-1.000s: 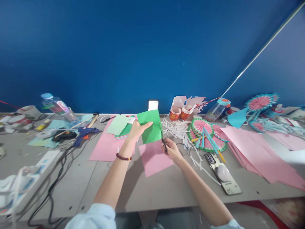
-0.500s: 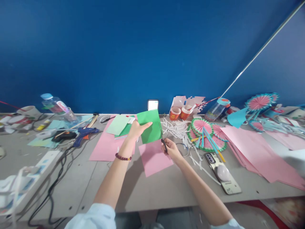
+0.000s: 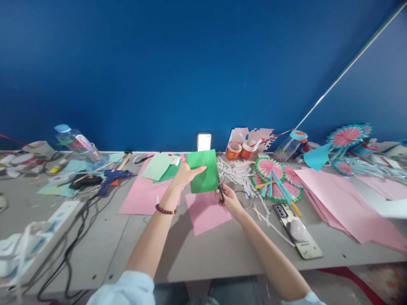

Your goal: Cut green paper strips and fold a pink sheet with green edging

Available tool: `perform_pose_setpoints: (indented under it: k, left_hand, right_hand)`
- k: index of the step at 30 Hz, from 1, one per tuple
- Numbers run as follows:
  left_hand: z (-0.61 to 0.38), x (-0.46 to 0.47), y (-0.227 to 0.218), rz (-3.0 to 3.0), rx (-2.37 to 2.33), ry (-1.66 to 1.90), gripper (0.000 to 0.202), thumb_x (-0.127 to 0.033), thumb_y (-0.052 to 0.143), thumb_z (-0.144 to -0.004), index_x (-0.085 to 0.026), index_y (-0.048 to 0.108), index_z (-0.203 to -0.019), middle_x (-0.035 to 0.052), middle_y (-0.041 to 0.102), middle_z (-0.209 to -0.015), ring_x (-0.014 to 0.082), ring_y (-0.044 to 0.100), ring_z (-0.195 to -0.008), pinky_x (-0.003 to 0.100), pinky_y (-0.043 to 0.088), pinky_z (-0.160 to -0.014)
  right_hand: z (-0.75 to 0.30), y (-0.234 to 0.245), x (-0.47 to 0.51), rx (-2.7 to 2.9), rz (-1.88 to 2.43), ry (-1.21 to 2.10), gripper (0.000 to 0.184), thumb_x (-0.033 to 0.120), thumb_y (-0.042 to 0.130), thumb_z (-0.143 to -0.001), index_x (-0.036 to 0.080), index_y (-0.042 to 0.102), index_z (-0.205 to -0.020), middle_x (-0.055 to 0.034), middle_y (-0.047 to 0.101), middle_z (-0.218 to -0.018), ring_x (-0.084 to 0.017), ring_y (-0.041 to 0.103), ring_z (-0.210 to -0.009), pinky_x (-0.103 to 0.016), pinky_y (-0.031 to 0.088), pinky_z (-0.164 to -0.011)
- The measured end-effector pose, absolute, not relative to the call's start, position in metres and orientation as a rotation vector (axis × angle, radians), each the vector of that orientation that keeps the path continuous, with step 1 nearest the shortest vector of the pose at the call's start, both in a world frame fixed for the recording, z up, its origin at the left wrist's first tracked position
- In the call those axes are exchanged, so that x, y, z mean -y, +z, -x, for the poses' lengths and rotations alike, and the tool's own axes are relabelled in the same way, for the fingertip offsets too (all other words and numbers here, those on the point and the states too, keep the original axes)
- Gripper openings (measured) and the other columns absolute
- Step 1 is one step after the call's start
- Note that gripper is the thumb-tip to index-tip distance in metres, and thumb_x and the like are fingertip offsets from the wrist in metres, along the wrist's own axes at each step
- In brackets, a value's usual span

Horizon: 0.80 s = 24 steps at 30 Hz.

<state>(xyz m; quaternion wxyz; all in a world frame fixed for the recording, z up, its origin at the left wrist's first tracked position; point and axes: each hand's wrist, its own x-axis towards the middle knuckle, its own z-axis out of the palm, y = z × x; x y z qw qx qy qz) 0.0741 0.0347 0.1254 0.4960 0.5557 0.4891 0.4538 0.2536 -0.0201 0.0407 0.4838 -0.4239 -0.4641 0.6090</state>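
Note:
A sheet of green paper (image 3: 203,180) is held up over the table by my left hand (image 3: 186,173), whose thumb lies across the front while the other fingers are hidden behind it. My right hand (image 3: 226,197) grips a pair of scissors with black handles (image 3: 221,193). The blades point away from me along the green sheet's right edge; whether they are parted is too small to tell. Below the green sheet, a square of pink paper (image 3: 206,214) lies flat on the table (image 3: 197,258).
Left are light green paper (image 3: 157,166) on pink paper (image 3: 136,199), a blue glue gun (image 3: 114,178) and a power strip (image 3: 54,228). Right are white paper strips (image 3: 237,173), red paper cups (image 3: 234,151), watermelon-patterned paper fans (image 3: 273,178), a phone (image 3: 305,245) and pink sheets (image 3: 343,199).
The green paper has shifted slightly right and towards me and now sits straighter. My left hand moved along with it; the scissors stay at its right edge.

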Motion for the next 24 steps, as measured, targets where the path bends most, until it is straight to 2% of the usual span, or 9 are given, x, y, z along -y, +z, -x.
perform_pose_setpoints:
  k: [3,6,11,17,24]
  left_hand:
    - [-0.076,-0.036,0.123,-1.391,-1.146,1.076,0.033,-0.037,0.077,-0.061,-0.015,0.071,-0.085,0.0069,0.073,-0.086,0.0247,0.068,-0.081,0.032,0.055,-0.069]
    - [-0.079,-0.035,0.124,-1.425,-1.136,1.087,0.036,-0.038,0.077,-0.062,-0.015,0.070,-0.089,0.0078,0.073,-0.093,0.0254,0.068,-0.087,0.034,0.055,-0.074]
    - [-0.080,-0.029,0.131,-1.454,-1.200,1.032,0.032,-0.037,0.076,-0.064,-0.014,0.070,-0.086,0.0085,0.073,-0.087,0.0250,0.068,-0.082,0.033,0.054,-0.070]
    - [-0.079,-0.029,0.131,-1.488,-1.167,1.022,0.033,-0.037,0.076,-0.065,-0.015,0.070,-0.089,0.0074,0.073,-0.094,0.0238,0.068,-0.086,0.032,0.054,-0.075]
    - [-0.078,-0.033,0.125,-1.431,-1.105,1.013,0.037,-0.036,0.079,-0.061,-0.015,0.070,-0.091,0.0069,0.073,-0.093,0.0249,0.068,-0.086,0.032,0.055,-0.071]
  right_hand:
    - [-0.253,0.045,0.021,1.102,1.030,1.494,0.040,0.048,0.070,-0.065,0.021,0.042,-0.072,0.0096,0.040,-0.046,-0.006,0.036,-0.040,-0.018,0.028,-0.039]
    - [-0.253,0.048,0.022,1.080,1.034,1.507,0.043,0.050,0.072,-0.063,0.021,0.042,-0.072,0.0091,0.041,-0.046,-0.007,0.038,-0.042,-0.018,0.029,-0.040]
    - [-0.254,0.047,0.022,1.082,1.056,1.500,0.044,0.051,0.072,-0.063,0.021,0.042,-0.073,0.0088,0.042,-0.048,-0.006,0.037,-0.042,-0.018,0.029,-0.040]
    - [-0.255,0.045,0.022,1.101,1.063,1.495,0.042,0.049,0.071,-0.063,0.021,0.042,-0.074,0.0084,0.045,-0.052,-0.005,0.038,-0.042,-0.018,0.029,-0.041]
    - [-0.255,0.041,0.022,1.116,1.065,1.484,0.040,0.053,0.066,-0.068,0.021,0.042,-0.075,0.0081,0.044,-0.052,-0.006,0.039,-0.043,-0.019,0.029,-0.041]
